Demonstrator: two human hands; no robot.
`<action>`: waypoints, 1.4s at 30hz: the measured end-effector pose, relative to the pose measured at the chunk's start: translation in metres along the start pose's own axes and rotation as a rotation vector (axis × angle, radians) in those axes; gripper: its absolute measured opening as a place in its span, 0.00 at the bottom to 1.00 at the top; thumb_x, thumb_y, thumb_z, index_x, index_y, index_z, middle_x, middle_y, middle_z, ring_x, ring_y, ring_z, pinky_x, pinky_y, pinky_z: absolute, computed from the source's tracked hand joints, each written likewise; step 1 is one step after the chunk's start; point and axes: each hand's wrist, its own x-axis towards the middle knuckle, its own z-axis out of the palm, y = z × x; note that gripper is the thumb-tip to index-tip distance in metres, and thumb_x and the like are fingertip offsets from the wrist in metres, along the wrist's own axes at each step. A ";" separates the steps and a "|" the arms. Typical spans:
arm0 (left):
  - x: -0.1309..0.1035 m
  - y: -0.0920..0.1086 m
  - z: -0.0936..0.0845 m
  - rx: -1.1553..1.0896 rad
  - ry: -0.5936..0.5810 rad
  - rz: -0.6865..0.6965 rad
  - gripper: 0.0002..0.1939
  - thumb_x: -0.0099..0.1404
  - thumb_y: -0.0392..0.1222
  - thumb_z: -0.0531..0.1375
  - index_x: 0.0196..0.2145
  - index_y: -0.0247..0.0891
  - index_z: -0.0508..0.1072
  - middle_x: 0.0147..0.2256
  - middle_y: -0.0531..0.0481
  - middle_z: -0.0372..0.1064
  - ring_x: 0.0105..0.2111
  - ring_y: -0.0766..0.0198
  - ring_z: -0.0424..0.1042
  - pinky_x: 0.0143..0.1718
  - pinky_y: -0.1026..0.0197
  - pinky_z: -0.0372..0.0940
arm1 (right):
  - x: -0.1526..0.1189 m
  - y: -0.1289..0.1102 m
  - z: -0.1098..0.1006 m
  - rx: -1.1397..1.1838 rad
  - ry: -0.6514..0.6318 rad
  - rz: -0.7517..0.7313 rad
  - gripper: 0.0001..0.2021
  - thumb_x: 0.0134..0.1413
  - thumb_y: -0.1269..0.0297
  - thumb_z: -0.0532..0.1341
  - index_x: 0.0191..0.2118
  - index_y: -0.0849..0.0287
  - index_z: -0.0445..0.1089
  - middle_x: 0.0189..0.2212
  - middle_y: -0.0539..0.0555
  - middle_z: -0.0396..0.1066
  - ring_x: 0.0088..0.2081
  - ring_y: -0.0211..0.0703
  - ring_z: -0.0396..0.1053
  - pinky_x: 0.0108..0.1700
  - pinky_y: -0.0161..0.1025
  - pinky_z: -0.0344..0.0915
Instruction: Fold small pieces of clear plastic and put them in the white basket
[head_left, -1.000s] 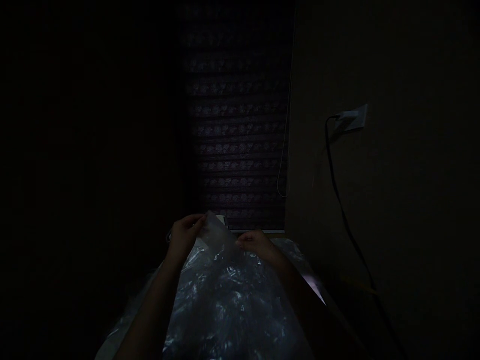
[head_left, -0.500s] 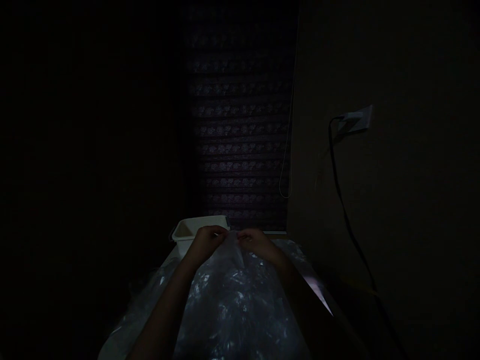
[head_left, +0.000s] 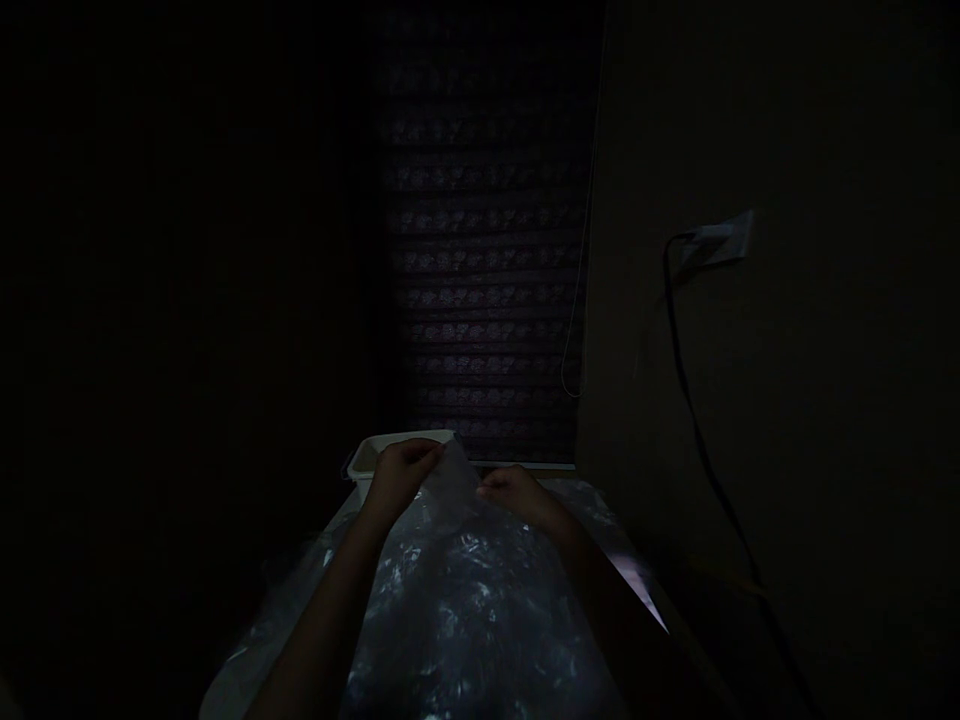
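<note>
Both arms reach forward over a wide heap of clear plastic (head_left: 465, 600) that glints in the dim light. My left hand (head_left: 403, 472) pinches the upper left corner of a thin, translucent plastic bag (head_left: 452, 485). At the bag's right edge, my right hand (head_left: 517, 492) has its thumb and fingers pressed together on the film. The bag is stretched between the two hands and hangs just above the heap. Behind my left hand stands a white plastic bin (head_left: 367, 458), partly covered by that hand; its contents cannot be made out.
A dark patterned blind (head_left: 480, 300) hangs straight ahead, with a looped cord (head_left: 566, 370) at its right. On the right wall a plug sits in a socket (head_left: 727, 240), and a black cable (head_left: 697, 430) runs down from it. The left side is too dark to read.
My hands have moved apart: the left went up and left, the right slightly right and down. The plastic bag between them is now spread wider.
</note>
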 end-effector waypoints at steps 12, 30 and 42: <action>0.001 -0.006 -0.006 -0.084 0.123 -0.083 0.13 0.43 0.45 0.54 0.24 0.31 0.69 0.23 0.47 0.68 0.24 0.65 0.66 0.26 0.65 0.59 | 0.002 0.020 -0.010 -0.053 0.098 0.062 0.08 0.33 0.64 0.55 0.18 0.65 0.65 0.16 0.49 0.63 0.21 0.34 0.59 0.25 0.32 0.55; -0.003 -0.003 0.023 -0.022 -0.245 0.043 0.09 0.45 0.39 0.51 0.20 0.33 0.69 0.21 0.50 0.67 0.24 0.66 0.65 0.25 0.66 0.58 | 0.004 -0.021 0.005 0.108 0.228 -0.083 0.08 0.35 0.63 0.55 0.22 0.63 0.65 0.20 0.50 0.65 0.24 0.34 0.61 0.28 0.33 0.57; -0.002 -0.009 0.019 -0.096 -0.251 -0.023 0.08 0.45 0.37 0.51 0.20 0.33 0.68 0.18 0.52 0.65 0.19 0.70 0.62 0.21 0.68 0.57 | 0.003 -0.015 -0.008 0.127 0.338 -0.034 0.06 0.33 0.66 0.55 0.21 0.64 0.65 0.19 0.49 0.64 0.23 0.34 0.60 0.27 0.32 0.56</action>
